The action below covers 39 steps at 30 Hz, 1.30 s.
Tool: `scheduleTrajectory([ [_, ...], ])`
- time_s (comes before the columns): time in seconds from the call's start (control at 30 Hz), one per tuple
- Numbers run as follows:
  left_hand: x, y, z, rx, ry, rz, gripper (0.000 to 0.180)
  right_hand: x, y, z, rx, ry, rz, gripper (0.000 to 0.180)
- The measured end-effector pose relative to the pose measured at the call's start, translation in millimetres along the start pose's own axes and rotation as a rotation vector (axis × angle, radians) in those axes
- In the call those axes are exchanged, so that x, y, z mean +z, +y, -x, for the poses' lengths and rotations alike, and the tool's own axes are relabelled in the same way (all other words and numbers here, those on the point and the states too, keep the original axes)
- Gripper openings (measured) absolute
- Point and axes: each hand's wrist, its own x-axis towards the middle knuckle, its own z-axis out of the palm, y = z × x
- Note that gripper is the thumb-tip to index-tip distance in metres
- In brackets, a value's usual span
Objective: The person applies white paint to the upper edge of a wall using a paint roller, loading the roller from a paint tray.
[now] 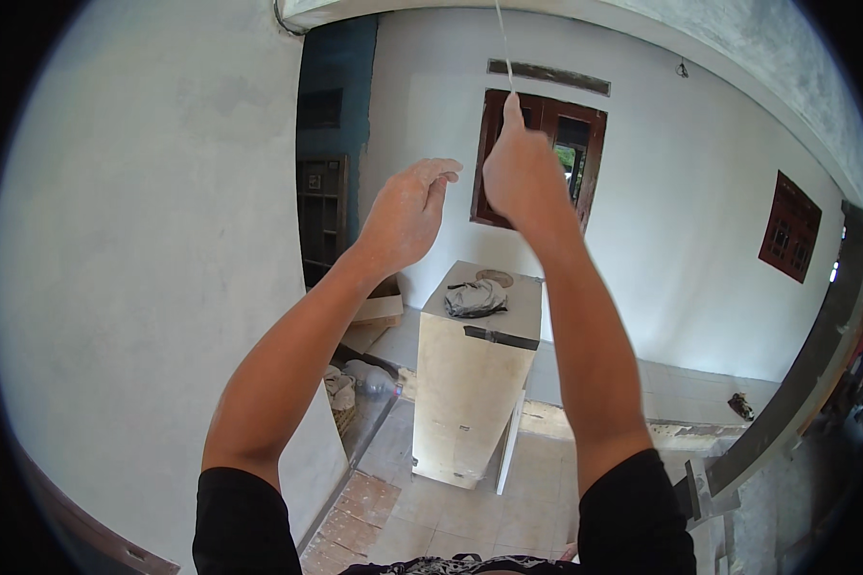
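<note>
Left hand (408, 213) is up beside the plastered wall (144, 240), fingers loosely curled and holding nothing, close to the right one. Right hand (521, 165) is pinched shut on a thin white cord (504, 48) that runs straight up out of frame, probably a string line, hard to tell. Best bet: keep that pinch firm and the cord taut, pulling straight down, with the free hand ready underneath. A tall cabinet (470, 383) stands below.
</note>
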Motion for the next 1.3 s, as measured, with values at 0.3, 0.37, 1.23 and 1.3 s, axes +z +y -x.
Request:
scheduleTrajectory([
  [0.3, 1, 19, -22, 0.036, 0.019, -0.026, 0.028, -15, 2, -95, -0.066, 0.137, 0.068, 0.068],
  [0.37, 1, 19, -21, 0.022, 0.028, -0.032, 0.029, -15, -2, -83, -0.053, 0.057, 0.088, 0.062],
  [1.23, -25, 12, -25, 0.059, 0.065, -0.033, 0.025, -1, 1, -26, 0.059, 0.082, 0.020, 0.067],
  [1.3, -24, 9, -22, 0.059, 0.060, -0.036, 0.025, 11, 1, 16, 0.120, 0.017, 0.017, 0.067],
])
